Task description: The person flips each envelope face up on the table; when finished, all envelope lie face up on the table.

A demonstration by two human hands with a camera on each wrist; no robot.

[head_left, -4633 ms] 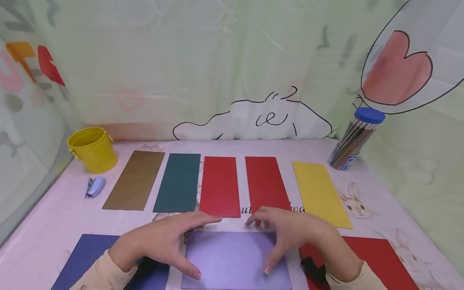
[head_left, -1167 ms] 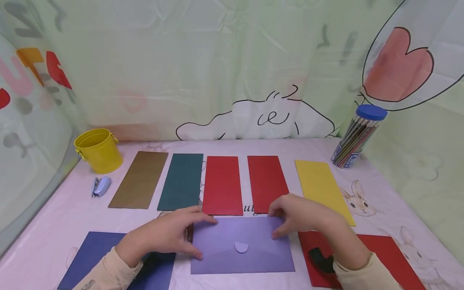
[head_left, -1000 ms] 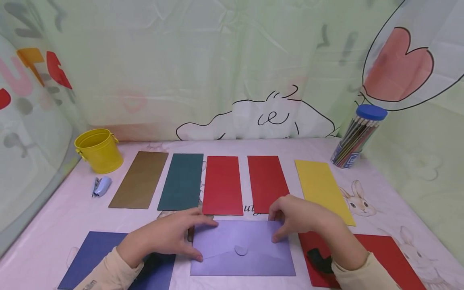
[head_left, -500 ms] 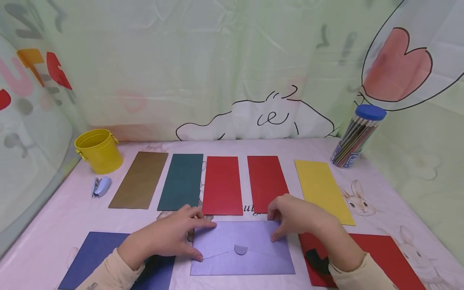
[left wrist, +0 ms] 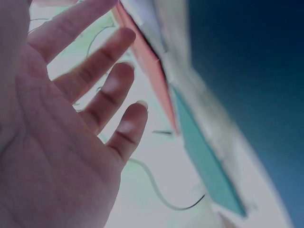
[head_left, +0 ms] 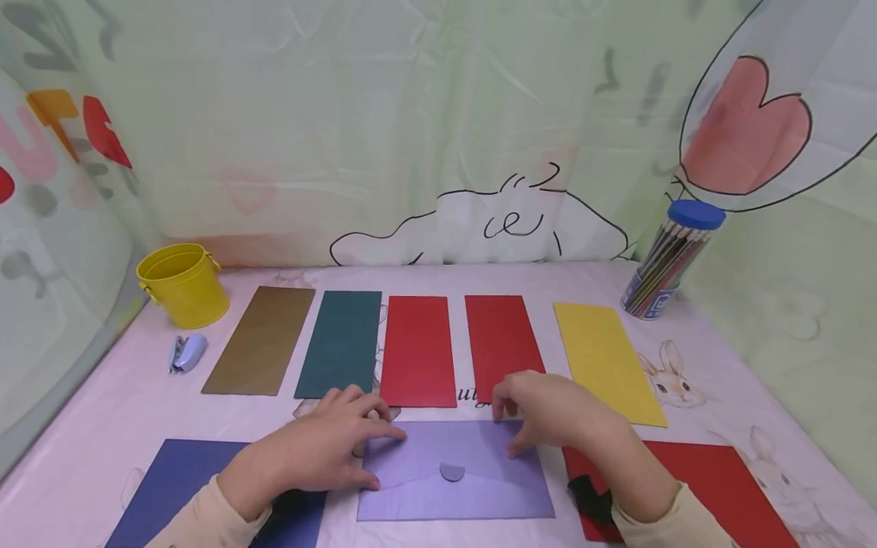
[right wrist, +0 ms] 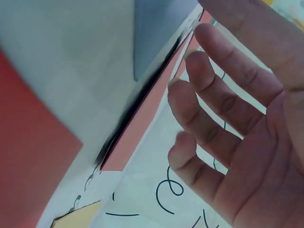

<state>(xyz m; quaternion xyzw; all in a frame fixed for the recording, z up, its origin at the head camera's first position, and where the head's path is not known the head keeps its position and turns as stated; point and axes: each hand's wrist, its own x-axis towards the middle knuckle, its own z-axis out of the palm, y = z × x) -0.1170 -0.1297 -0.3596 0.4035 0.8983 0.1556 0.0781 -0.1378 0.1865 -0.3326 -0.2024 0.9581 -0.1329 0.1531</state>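
A light purple envelope (head_left: 455,498) lies flat at the front middle in the head view, flap side up, with a small half-round tab at its centre. My left hand (head_left: 322,449) is at its left end, with the thumb tip at the left edge, the index finger at the upper left corner and the other fingers spread. My right hand (head_left: 548,411) is over the upper right corner, thumb on the envelope, fingers bent loosely beyond its top edge. Both wrist views show the palms, the left fingers (left wrist: 102,92) loosely bent and the right fingers (right wrist: 204,102) curved, nothing held.
Behind stand in a row a brown (head_left: 260,342), a green (head_left: 339,342), two red and a yellow envelope (head_left: 606,358). A blue envelope (head_left: 164,487) and a red one (head_left: 712,487) flank the hands. Yellow bucket (head_left: 185,289), stapler (head_left: 187,354) and pencil jar (head_left: 668,266) are farther back.
The purple envelope showed its plain side 4.6 s ago; now its flap side is up. It has settled flat since 1.2 s ago. My left fingers have spread, and the right hand has shifted slightly left.
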